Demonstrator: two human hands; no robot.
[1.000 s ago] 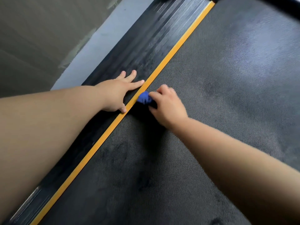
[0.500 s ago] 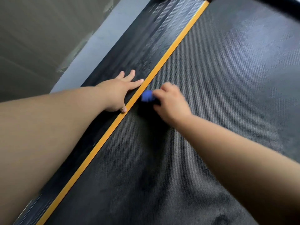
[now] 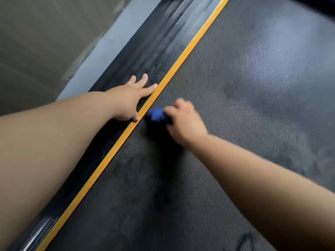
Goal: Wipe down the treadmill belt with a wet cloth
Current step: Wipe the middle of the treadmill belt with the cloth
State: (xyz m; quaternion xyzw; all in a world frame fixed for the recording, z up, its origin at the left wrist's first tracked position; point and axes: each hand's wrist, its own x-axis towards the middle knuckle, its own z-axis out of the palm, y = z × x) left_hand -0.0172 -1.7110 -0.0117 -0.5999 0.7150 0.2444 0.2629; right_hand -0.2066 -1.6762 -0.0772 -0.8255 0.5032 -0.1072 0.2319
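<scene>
My right grip [image 3: 183, 122] is holding the blue cloth [image 3: 156, 115] against the treadmill belt [image 3: 253, 105], just beside the yellow strip [image 3: 174, 73]. At its ten o'clock, my left grip [image 3: 130, 100] is lying wide and flat on the side rail [image 3: 145, 57].

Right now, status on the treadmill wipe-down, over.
Left hand flat on side rail. Right hand grips blue cloth on belt beside yellow strip. Nothing seen in the way.

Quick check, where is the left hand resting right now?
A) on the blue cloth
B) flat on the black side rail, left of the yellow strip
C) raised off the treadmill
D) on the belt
B: the left hand lies flat, fingers spread, on the black side rail beside the yellow strip.
</scene>
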